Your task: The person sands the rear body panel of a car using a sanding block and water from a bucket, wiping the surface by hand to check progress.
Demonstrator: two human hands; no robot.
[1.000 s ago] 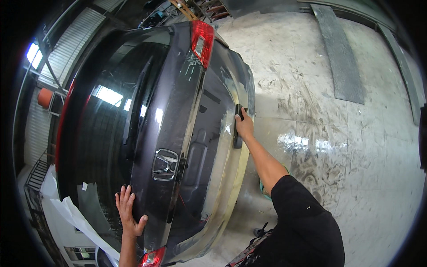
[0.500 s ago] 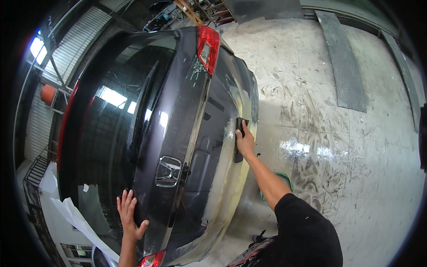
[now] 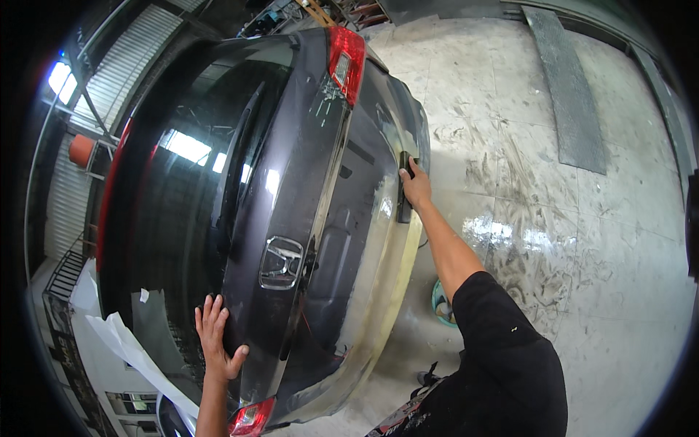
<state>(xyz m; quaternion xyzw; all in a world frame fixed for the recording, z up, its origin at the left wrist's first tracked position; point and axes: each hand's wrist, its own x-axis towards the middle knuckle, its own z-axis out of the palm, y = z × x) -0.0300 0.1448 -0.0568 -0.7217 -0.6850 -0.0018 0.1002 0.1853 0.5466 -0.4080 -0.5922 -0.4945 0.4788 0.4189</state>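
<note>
In front of me is the rear of a dark grey car (image 3: 291, 189), with a chrome emblem (image 3: 282, 263) on its tailgate. My right hand (image 3: 418, 186) grips a long black sanding block (image 3: 404, 202) against the rear bumper (image 3: 364, 320), its fingers partly hidden around the block. Yellowish and pale filler patches cover that bumper. My left hand (image 3: 218, 341) rests on the tailgate below the rear window (image 3: 196, 167), fingers spread and thumb out, holding nothing. Red tail lights (image 3: 346, 65) sit at the car's corners.
On the wet, smeared tiled floor (image 3: 510, 255) stands a green-rimmed bucket (image 3: 441, 304), partly behind my right arm. A grey strip of board (image 3: 571, 95) lies farther right. White masking paper (image 3: 124, 342) hangs by the window. An orange container (image 3: 81, 150) is at the left.
My right hand has slid the sanding block farther away along the bumper. My left hand stays on the tailgate. The view has shifted slightly, and more of the bucket shows.
</note>
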